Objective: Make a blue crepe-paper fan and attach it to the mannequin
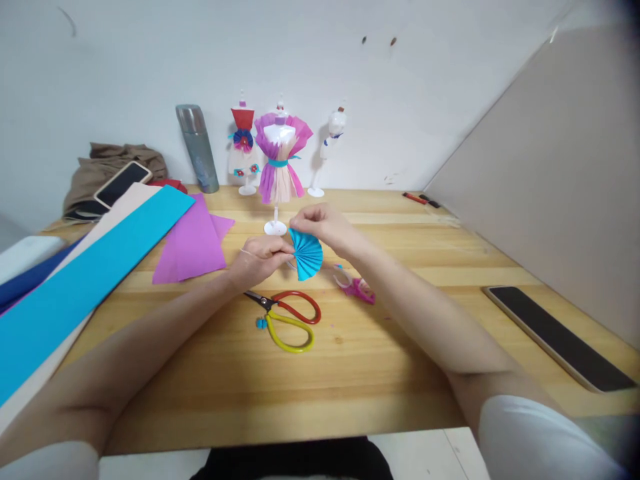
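A pleated blue paper fan (309, 256) is spread between my two hands above the table. My left hand (263, 259) pinches it at the gathered point where the folds meet. With fingers closed, my right hand (320, 223) grips its upper edge. Below them lie scissors (293, 300) with one red and one yellow handle, blades toward the left. A small blue paper scrap (261, 323) rests beside the yellow handle. Just behind my hands stands a small dress form (279, 147) in a purple and pale pink paper dress with a blue waistband.
Two more dress forms (243, 143) (336, 127) stand by the wall, near a grey thermos (199, 150). Blue paper (100, 267) and purple sheets (193, 243) lie left. A pink tape dispenser (359, 290) sits under my right forearm. A phone (555, 337) lies right.
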Tool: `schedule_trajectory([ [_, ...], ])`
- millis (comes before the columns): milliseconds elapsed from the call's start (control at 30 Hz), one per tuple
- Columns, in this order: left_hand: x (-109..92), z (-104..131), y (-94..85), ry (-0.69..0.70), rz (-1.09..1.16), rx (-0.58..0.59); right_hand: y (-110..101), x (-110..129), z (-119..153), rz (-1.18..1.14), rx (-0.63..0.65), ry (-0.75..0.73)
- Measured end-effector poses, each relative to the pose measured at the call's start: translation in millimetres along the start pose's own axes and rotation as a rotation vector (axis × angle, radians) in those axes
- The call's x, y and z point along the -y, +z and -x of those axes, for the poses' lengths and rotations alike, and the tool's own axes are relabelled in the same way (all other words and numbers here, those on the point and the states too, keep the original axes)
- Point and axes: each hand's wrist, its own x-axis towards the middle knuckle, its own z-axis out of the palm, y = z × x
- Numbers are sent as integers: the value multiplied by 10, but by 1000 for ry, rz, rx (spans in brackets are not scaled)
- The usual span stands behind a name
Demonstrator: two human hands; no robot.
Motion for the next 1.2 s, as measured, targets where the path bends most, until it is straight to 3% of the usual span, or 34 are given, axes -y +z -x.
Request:
schedule_trajectory([
  [133,-39,-49,-27,-141,155,-344,-62,-98,-17,-214,-281,18],
  [267,-54,-191,-97,-176,161,-627,-174,-169,-33,-228,-333,-5],
  [367,-41,-340,-122,-250,145,-727,-172,-185,-42,-239,-294,-25],
  [500,46,-543,-61,-332,188,-749,-87,-222,-57,-250,-226,-39],
  [700,255,-663,57,-275,205,-840,-58,-287,-66,-236,-222,-16],
  [933,337,-674,-4,-174,166,-805,-69,-348,-84,-228,-237,4],
  [1033,367,-697,-101,-95,131,-745,-73,-382,-100,-228,-245,18],
  [1200,479,-736,-322,132,-51,-505,-102,-435,-117,-201,-258,32],
])
